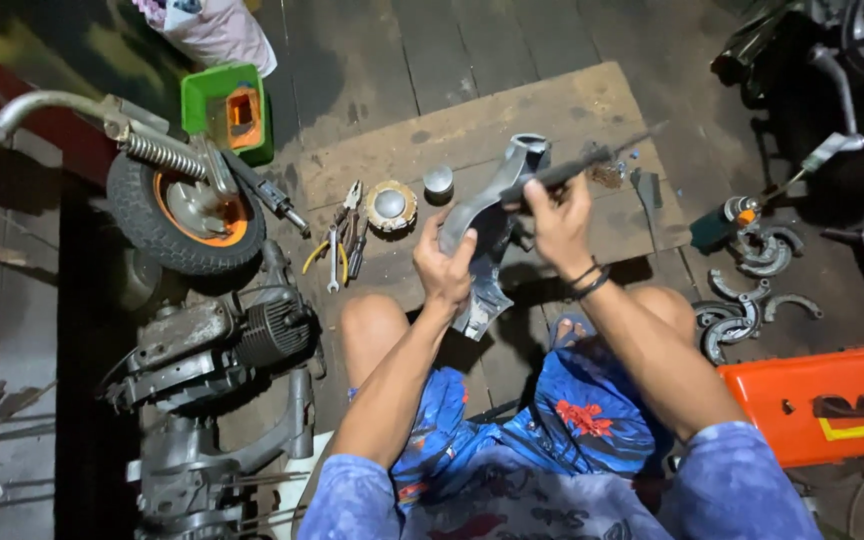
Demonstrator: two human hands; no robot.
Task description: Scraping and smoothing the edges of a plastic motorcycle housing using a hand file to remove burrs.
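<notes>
The person sits on the floor with both knees apart and holds the work between them. The left hand is closed around the lower part of a grey curved metal casting, which stands raised above a wooden board on the floor. The right hand is closed around the handle of a long thin dark tool; the tool lies across the top of the casting and points away to the right. Whether its tip touches anything I cannot tell.

Just to the left of the left hand, on the board, lie a round metal cap and a small grey cylinder. A little further left are pliers with yellow handles. Well beyond them stands a small wheel with an orange rim, and under it an engine block. To the right of the right hand, near the knee, some curved metal shoes lie on the floor beside an orange box.
</notes>
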